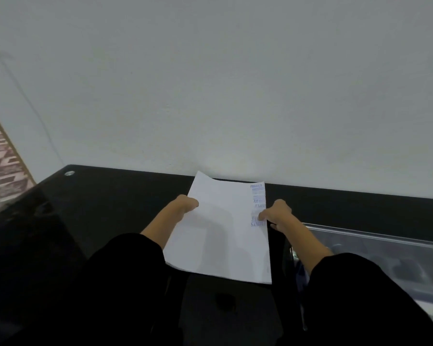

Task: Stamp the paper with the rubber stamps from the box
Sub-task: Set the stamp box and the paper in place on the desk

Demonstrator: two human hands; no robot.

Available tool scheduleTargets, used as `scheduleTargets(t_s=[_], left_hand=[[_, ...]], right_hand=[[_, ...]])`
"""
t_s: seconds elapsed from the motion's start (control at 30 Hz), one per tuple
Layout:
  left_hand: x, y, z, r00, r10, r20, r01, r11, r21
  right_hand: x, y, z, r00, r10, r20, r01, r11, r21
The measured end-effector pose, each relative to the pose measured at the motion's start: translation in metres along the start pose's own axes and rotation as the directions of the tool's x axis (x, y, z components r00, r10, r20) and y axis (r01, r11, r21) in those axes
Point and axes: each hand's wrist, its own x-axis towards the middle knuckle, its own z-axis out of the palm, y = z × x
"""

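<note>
A white sheet of paper is held a little above the black table, its far end lifted. Several blue stamp marks run down its right edge. My left hand grips the paper's left edge. My right hand pinches the right edge beside the stamp marks. At the right stands a clear plastic box with dark shapes inside, too blurred to name; my right sleeve covers its near corner.
A white wall rises right behind the table's far edge. A small metal fitting sits at the table's far left corner. Patterned floor shows beyond the left edge. Both black sleeves fill the lower view.
</note>
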Motion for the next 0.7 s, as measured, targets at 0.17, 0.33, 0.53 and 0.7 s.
scheduleTargets(t_s=[0.17,0.33,0.53,0.7], left_hand=[[-0.012,0.005,0.007,0.995,0.098,-0.027,-0.098,0.995,-0.019],[-0.03,0.008,0.006,0.959,0.258,-0.117,-0.275,0.947,-0.164],[-0.077,0.028,-0.025,0.805,0.487,-0.337,-0.581,0.761,-0.289],[-0.109,0.031,-0.047,0.753,0.53,-0.39,-0.65,0.69,-0.319]], right_hand=[[0.006,0.003,0.001,0.999,0.008,0.034,-0.011,0.996,0.091],[-0.016,0.001,-0.006,0.994,-0.099,-0.049,0.106,0.983,0.151],[-0.069,-0.042,-0.029,0.898,-0.352,-0.264,0.432,0.819,0.377],[-0.102,-0.057,-0.039,0.805,-0.491,-0.332,0.588,0.735,0.338]])
